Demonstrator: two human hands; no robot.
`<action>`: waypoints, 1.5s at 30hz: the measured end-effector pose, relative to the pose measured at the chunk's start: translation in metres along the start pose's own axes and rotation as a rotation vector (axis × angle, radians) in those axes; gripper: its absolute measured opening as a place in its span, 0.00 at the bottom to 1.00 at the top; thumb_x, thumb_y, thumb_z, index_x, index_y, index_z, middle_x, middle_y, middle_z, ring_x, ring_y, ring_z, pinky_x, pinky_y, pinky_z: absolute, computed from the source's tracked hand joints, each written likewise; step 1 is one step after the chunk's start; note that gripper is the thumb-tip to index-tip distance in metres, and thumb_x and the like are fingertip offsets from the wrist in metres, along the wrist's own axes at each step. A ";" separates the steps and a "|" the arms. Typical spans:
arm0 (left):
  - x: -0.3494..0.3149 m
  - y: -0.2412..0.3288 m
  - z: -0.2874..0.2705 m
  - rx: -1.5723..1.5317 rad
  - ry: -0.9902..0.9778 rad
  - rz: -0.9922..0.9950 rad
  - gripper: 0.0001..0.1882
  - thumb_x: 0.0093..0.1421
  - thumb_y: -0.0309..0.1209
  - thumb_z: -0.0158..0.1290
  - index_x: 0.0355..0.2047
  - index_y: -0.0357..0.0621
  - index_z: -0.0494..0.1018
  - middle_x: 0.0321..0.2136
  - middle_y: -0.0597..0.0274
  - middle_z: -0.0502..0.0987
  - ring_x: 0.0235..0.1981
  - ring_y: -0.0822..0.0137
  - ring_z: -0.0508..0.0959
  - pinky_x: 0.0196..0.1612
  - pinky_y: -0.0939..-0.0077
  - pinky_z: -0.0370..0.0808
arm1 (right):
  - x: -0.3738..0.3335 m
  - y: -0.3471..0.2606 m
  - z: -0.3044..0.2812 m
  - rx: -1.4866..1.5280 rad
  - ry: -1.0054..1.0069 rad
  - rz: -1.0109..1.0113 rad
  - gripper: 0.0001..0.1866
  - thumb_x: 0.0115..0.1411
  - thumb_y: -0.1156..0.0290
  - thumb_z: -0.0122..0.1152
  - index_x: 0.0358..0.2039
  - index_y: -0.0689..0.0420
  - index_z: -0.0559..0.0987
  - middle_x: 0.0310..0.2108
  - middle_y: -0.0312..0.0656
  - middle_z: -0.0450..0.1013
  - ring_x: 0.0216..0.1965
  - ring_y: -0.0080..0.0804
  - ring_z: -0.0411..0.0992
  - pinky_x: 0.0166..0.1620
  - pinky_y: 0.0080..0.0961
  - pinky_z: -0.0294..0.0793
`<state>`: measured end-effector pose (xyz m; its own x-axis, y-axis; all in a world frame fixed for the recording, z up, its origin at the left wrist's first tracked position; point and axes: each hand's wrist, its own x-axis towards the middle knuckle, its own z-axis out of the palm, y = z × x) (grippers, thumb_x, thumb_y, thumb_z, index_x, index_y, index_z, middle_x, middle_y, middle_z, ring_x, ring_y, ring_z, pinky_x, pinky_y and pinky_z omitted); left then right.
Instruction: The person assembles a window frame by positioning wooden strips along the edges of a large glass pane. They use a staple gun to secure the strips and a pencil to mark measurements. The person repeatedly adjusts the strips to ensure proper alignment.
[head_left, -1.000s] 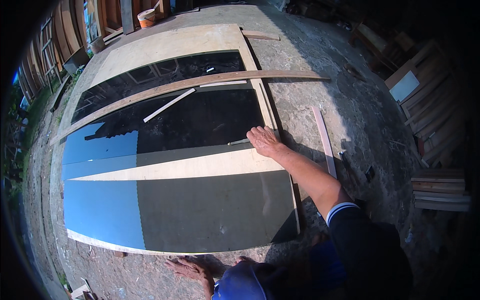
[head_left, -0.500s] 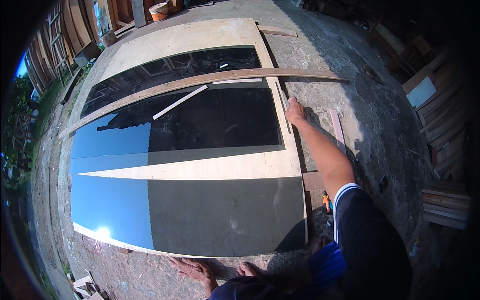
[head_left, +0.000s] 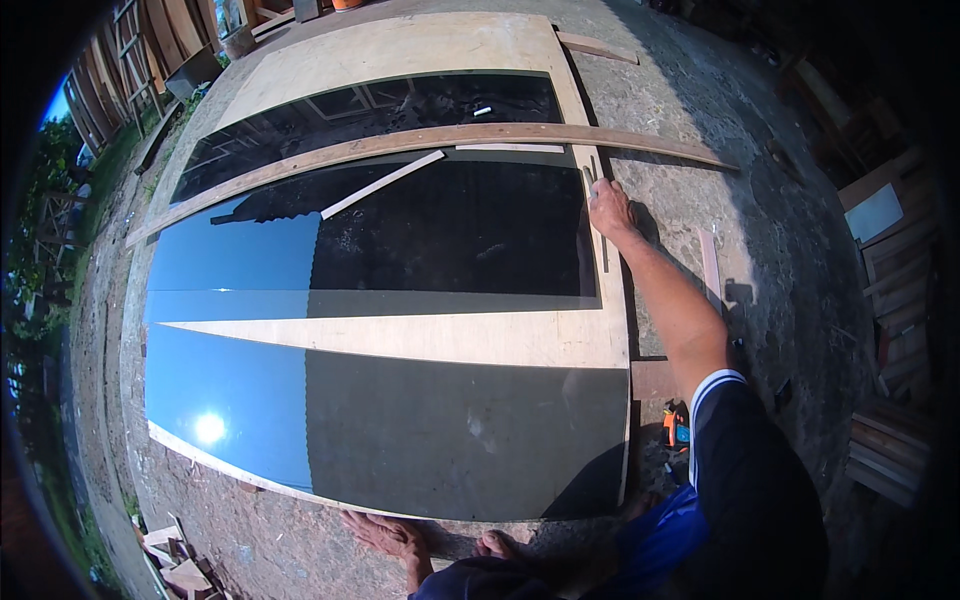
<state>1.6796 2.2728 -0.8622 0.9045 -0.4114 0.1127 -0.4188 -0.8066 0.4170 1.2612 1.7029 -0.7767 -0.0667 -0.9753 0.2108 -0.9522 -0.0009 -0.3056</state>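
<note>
lying over glass [head_left: 460, 235]: plank [head_left: 450, 137], stick [head_left: 383, 184]; left hand [head_left: 385, 536] splayed, right hand [head_left: 612, 210] curled, grip unclear.

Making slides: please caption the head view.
Right hand beside a dark glossy sheet, left hand near the pale board.

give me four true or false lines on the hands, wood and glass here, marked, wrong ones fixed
1. The long wooden plank reaches past the right edge of the plywood sheet. True.
2. Both hands are on that plank. False: the right hand is at the sheet's right edge, the left hand by its near edge.
3. An orange-and-blue tool lies on the ground, right of the sheet. True.
4. Every slim stick lies on bare plywood. False: a slanting pale stick lies on a dark glass pane.
</note>
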 end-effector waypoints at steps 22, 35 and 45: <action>0.002 -0.004 0.006 0.003 -0.052 0.018 0.36 0.74 0.57 0.24 0.74 0.49 0.54 0.74 0.51 0.52 0.76 0.49 0.48 0.74 0.43 0.42 | 0.044 -0.083 -0.011 -0.190 -0.491 -0.037 0.34 0.65 0.63 0.51 0.71 0.56 0.61 0.72 0.48 0.56 0.72 0.51 0.56 0.72 0.45 0.58; -0.004 -0.011 -0.002 -0.013 -0.072 -0.001 0.36 0.75 0.56 0.24 0.74 0.49 0.54 0.74 0.51 0.52 0.76 0.49 0.48 0.74 0.43 0.41 | 0.032 -0.101 -0.020 -0.254 -0.457 -0.080 0.29 0.58 0.66 0.56 0.60 0.60 0.73 0.65 0.52 0.65 0.67 0.53 0.63 0.68 0.49 0.64; -0.007 -0.001 -0.005 -0.036 -0.064 -0.012 0.35 0.75 0.55 0.21 0.74 0.51 0.54 0.74 0.53 0.52 0.76 0.51 0.48 0.75 0.45 0.40 | 0.004 -0.106 -0.031 -0.239 -0.497 -0.054 0.29 0.60 0.66 0.56 0.62 0.61 0.71 0.66 0.52 0.62 0.69 0.52 0.60 0.69 0.51 0.62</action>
<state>1.6745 2.2789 -0.8591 0.9020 -0.4287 0.0501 -0.4035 -0.7964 0.4505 1.3526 1.7064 -0.7147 0.0778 -0.9621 -0.2612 -0.9954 -0.0602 -0.0748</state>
